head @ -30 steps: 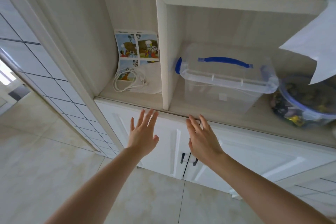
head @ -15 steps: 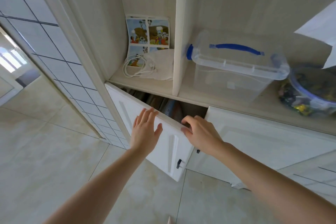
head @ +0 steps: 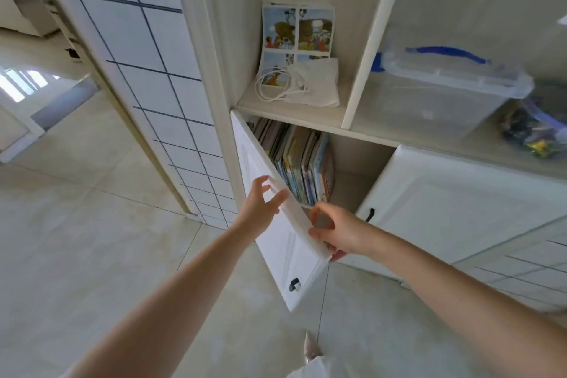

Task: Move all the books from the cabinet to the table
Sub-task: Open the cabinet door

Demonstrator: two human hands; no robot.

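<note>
The white panelled cabinet door [head: 285, 242] is gripped along its top edge by the right hand [head: 340, 232], while the left hand [head: 259, 204] is laid flat against it with fingers spread. The row of upright picture books [head: 302, 163] is still packed inside the cabinet, leaning a bit. Tbh, if one gets yanked, the rest could be tipped over.

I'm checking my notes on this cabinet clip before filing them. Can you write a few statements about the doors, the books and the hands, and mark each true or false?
1. The left cabinet door is swung open. True.
2. The books lie flat in one pile. False: they stand upright in a row inside the cabinet.
3. The right hand grips the open door's top edge. True.
4. The right cabinet door is open too. False: it is closed.
5. The left hand holds a book. False: its fingers are straight, against the open door.
</note>
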